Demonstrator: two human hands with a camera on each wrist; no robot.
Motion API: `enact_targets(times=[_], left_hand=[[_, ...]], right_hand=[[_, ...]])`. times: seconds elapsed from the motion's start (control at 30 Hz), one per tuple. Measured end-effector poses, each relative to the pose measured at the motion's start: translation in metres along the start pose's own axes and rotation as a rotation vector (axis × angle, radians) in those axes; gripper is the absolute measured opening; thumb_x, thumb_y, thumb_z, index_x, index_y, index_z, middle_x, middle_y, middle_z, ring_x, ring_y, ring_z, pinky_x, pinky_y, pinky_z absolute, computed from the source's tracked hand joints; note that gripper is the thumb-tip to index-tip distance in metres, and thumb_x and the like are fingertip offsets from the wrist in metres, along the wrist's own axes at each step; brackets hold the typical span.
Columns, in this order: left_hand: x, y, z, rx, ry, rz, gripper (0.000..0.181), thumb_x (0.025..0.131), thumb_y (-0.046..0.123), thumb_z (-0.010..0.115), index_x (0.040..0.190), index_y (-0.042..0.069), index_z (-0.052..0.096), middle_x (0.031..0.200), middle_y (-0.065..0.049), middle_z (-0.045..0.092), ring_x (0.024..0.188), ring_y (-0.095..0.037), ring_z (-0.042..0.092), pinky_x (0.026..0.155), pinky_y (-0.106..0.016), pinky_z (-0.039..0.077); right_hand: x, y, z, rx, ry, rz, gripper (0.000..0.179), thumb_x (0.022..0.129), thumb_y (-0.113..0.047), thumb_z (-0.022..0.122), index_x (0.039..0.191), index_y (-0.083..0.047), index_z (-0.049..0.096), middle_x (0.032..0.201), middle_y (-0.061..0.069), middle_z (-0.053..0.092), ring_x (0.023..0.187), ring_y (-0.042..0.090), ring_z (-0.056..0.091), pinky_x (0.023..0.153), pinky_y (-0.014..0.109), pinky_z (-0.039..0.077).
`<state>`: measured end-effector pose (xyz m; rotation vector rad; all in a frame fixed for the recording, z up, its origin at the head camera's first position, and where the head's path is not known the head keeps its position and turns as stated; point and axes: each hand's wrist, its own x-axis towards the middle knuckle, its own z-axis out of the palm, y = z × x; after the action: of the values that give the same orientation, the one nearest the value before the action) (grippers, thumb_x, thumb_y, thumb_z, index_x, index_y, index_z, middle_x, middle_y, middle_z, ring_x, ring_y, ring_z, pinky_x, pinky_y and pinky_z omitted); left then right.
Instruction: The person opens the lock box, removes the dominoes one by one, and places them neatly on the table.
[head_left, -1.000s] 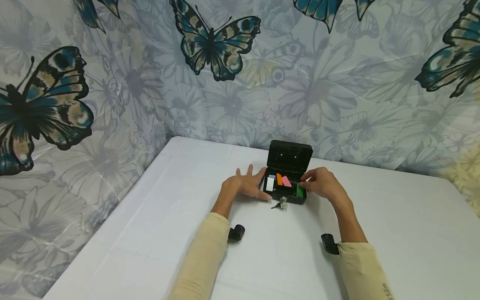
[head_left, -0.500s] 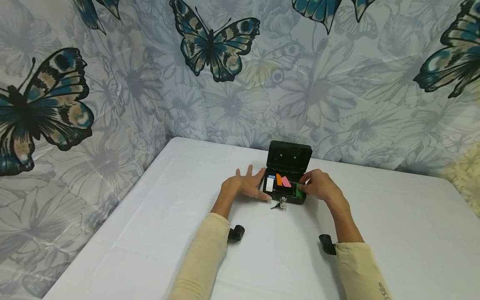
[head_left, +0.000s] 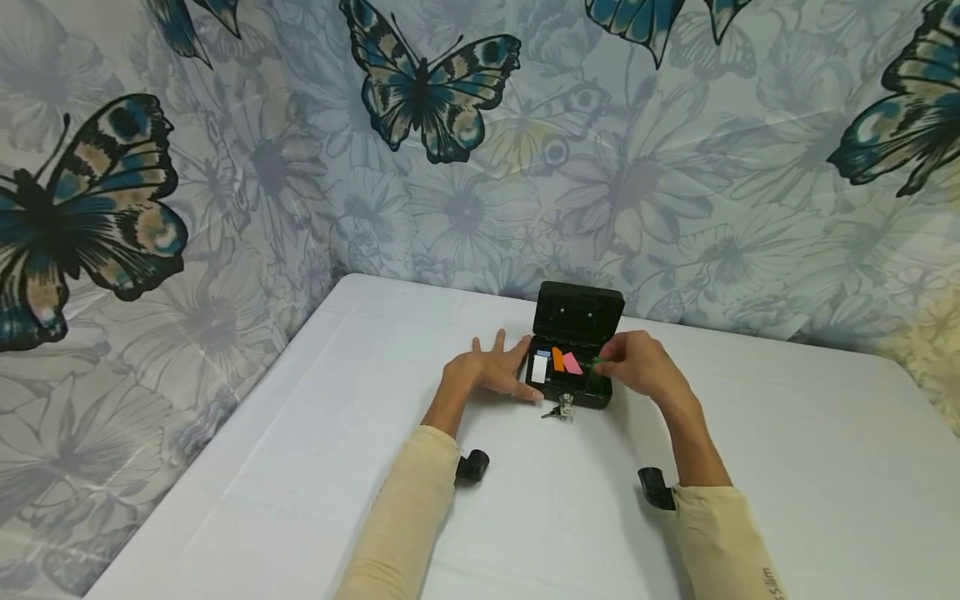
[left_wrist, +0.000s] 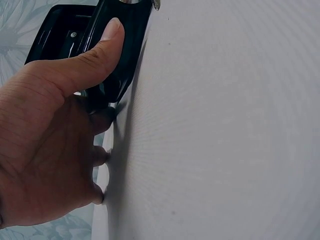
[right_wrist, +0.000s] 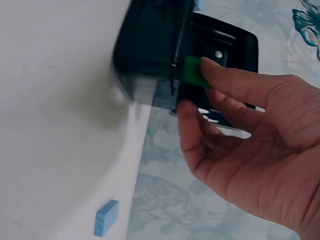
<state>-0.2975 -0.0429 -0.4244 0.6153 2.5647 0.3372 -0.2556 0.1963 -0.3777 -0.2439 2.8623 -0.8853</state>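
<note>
A small black cash box [head_left: 577,312] stands with its lid raised near the back of the table. Beside its left wall, my left hand [head_left: 495,371] rests with fingers spread, the thumb [left_wrist: 112,37] lying against the box's front. At the right end, my right hand [head_left: 641,362] pinches a flat green block [right_wrist: 195,72] between thumb and fingers at the box's rim. White [head_left: 540,368], orange [head_left: 558,359] and pink blocks [head_left: 572,363] lie inside the box. Part of the interior is hidden by my right fingers.
Keys [head_left: 558,410] hang at the lock on the box's front. A light blue block [right_wrist: 106,218] lies on the white table [head_left: 555,517], seen only in the right wrist view. A butterfly-patterned cloth wall [head_left: 465,208] rises right behind the table.
My right hand has taken hold of the green block and lifted it from the box's right end up to rim height. The left hand and the box have stayed put.
</note>
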Motion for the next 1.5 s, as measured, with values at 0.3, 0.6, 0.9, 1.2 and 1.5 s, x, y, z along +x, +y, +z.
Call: enact_targets(times=[0.3,0.6,0.9,1.2,1.5], left_hand=[[0.0,0.0,-0.001,0.002,0.0,-0.005,0.107,0.073,0.07,0.055,0.147,0.027,-0.008,0.153,-0.01,-0.004,0.138,-0.025,-0.014,0.106,-0.057,-0.01],[0.0,0.001,0.0,-0.002,-0.011,0.001,0.107,0.073,0.07,0.055,0.147,0.027,-0.009,0.154,-0.009,-0.004,0.138,-0.025,-0.015,0.105,-0.057,-0.01],[-0.001,0.002,0.0,-0.014,-0.011,-0.003,0.107,0.073,0.069,0.056,0.147,0.027,-0.009,0.154,-0.009,-0.004,0.138,-0.025,-0.015,0.105,-0.057,-0.01],[-0.002,0.001,-0.001,-0.007,-0.016,-0.003,0.107,0.074,0.069,0.056,0.147,0.027,-0.009,0.154,-0.009,-0.004,0.138,-0.025,-0.014,0.105,-0.058,-0.009],[0.0,0.001,-0.002,-0.004,-0.009,-0.005,0.107,0.074,0.069,0.056,0.148,0.025,-0.008,0.153,-0.011,-0.004,0.138,-0.026,-0.013,0.106,-0.057,-0.009]], right_hand=[[0.0,-0.001,-0.003,0.1,0.055,-0.083,0.018,0.088,-0.012,0.061,0.097,0.002,0.055,0.084,0.013,0.063,0.078,0.029,0.059,0.066,0.034,0.044],[0.002,0.0,-0.001,0.132,0.11,-0.075,0.018,0.091,-0.011,0.056,0.104,0.002,0.057,0.089,0.014,0.063,0.076,0.026,0.062,0.069,0.035,0.045],[-0.001,0.0,-0.004,0.114,0.131,-0.1,0.021,0.091,-0.009,0.054,0.11,0.0,0.061,0.095,0.015,0.062,0.079,0.026,0.057,0.066,0.034,0.045],[-0.003,0.003,-0.007,0.124,0.144,-0.079,0.028,0.09,-0.008,0.055,0.118,-0.001,0.055,0.098,0.017,0.061,0.081,0.027,0.059,0.067,0.034,0.045],[-0.009,0.011,-0.018,0.169,0.177,-0.037,0.03,0.088,-0.016,0.061,0.11,0.003,0.052,0.103,0.021,0.061,0.093,0.033,0.059,0.074,0.04,0.045]])
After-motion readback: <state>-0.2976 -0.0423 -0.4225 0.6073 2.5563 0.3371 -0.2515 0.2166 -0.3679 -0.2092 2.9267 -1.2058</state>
